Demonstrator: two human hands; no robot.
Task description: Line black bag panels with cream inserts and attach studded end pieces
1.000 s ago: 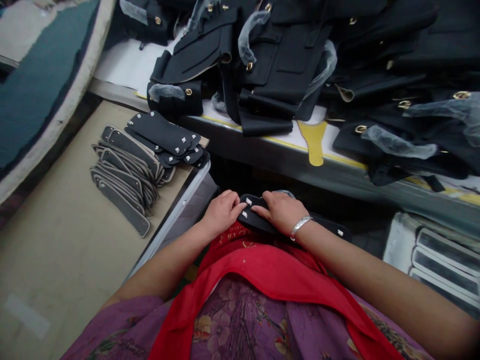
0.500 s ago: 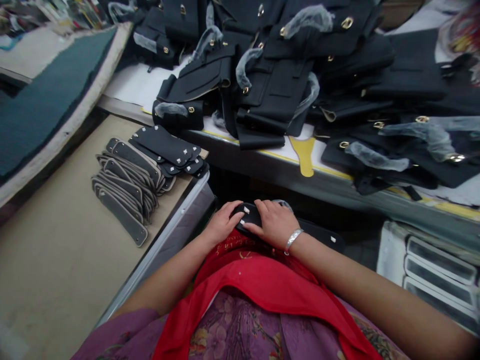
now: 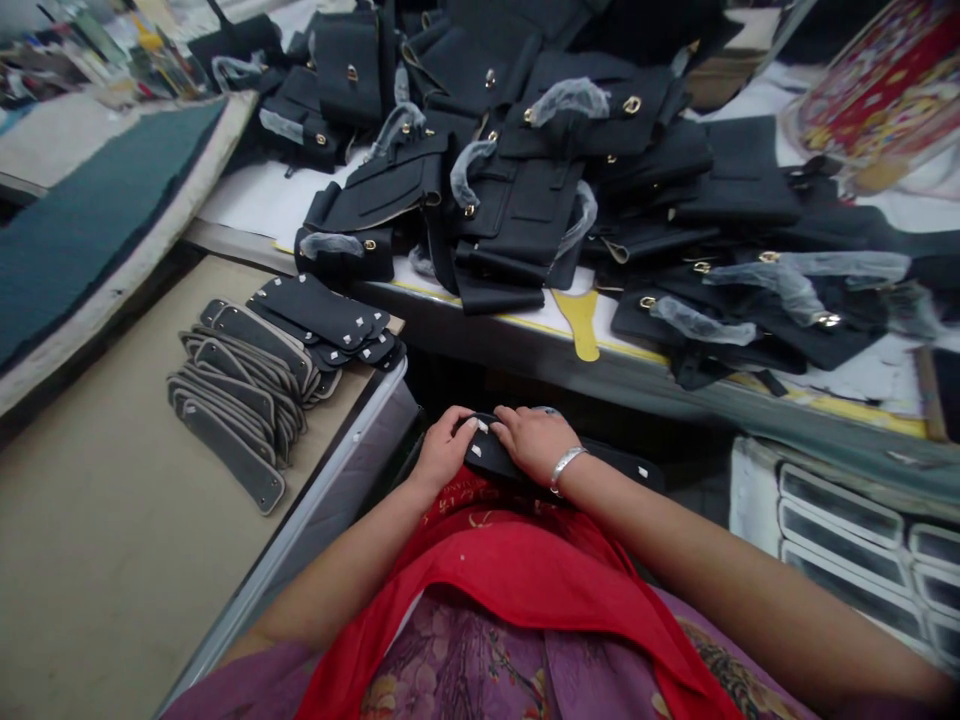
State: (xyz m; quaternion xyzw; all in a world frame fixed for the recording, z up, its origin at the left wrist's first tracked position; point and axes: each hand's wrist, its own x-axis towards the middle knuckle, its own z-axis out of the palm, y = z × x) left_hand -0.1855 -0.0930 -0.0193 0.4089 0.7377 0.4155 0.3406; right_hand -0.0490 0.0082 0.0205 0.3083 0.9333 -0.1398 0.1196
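Observation:
In my lap, over the red apron, lies a black leather piece [image 3: 489,459] with rounded ends and small white tabs. My left hand [image 3: 444,447] grips its left end, the thumb on top by the upper white tab. My right hand [image 3: 541,443], with a silver bracelet on the wrist, is closed over the same piece, its fingertips near that tab. The undersides of the fingers are hidden. Past my right wrist another stretch of black leather [image 3: 619,464] shows a white tab; whether it is a separate piece I cannot tell.
On the left table [image 3: 97,560] lie a fanned stack of grey-backed pieces [image 3: 232,385] and black pieces with white tabs [image 3: 322,310]. Black bags [image 3: 517,200] with plastic-wrapped handles crowd the bench ahead. A yellow template [image 3: 581,322] overhangs its edge. Framed dark strips [image 3: 840,535] sit low right.
The head view has shifted, so the bench sits lower in the picture. My right thumb has drawn back from the lower tab. My left thumb has moved closer to the upper tab.

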